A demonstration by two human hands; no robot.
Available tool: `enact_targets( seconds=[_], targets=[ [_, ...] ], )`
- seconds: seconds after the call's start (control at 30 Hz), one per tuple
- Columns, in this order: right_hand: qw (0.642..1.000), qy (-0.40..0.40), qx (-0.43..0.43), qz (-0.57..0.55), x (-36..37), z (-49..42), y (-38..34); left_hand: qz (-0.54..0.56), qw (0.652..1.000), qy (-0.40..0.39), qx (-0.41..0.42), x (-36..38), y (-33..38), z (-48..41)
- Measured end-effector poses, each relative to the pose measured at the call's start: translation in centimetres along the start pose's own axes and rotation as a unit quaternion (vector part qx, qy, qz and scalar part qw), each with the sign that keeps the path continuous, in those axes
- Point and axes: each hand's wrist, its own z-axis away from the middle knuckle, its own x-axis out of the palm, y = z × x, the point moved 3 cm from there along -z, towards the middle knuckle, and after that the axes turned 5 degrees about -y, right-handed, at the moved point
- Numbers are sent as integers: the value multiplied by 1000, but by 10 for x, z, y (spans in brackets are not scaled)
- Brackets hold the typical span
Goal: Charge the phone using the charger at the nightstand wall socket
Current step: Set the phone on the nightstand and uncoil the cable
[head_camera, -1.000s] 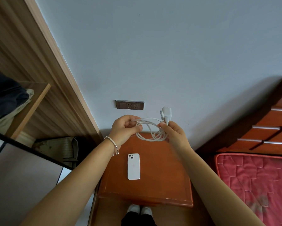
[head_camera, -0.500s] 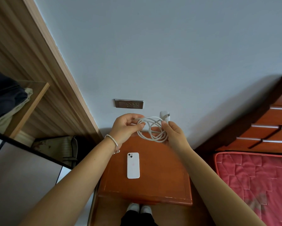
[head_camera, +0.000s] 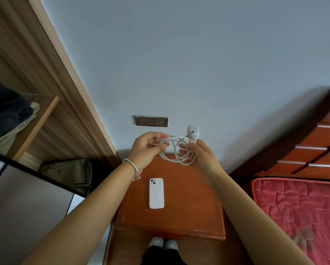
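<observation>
Phone (head_camera: pixel 156 193) lies face down on the nightstand (head_camera: pixel 189 213), a little left of the top's middle and nearer its front edge than the wall, with nothing plugged into it. Above the back edge, both hands hold the white charger: the left hand (head_camera: pixel 148 149) pinches one run of the cable (head_camera: pixel 176 152) between thumb and fingers, and the right hand (head_camera: pixel 202 155) grips the cable just below the plug block (head_camera: pixel 192 131), which stands up above its fingertips. Against the frames from a moment before, the coil has loosened slightly and the plug block has tilted and come back upright, while the hands have kept much the same place and the phone has not moved. That suggests the cable is being untangled, so the task is at an early stage: the plug is not yet in the wall socket (head_camera: pixel 151 121), which sits on the wall just above and left of the hands, and neither end is connected. As for containers, the only ones shown are off the nightstand: an open wooden shelf (head_camera: pixel 36 119) at the left holds folded dark and pale cloth (head_camera: pixel 9 119), and a dull bag (head_camera: pixel 70 173) rests on the floor below it, its contents hidden.
</observation>
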Motion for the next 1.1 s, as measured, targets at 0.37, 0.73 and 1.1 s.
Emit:
enact_targets(
  seconds=[0.37, 0.73, 1.1],
  targets=[
    [998, -33, -1, -54, 2, -1, -2, 21, 1000, -5, -19, 2, -2, 0],
    [999, 27, -16, -19, 1, 1, -1, 50, 997, 37, -40, -5, -9, 0],
    [995, 36, 6, -91, -8, 4, 4, 45, 995, 67, -53, -9, -14, 1]
  ],
)
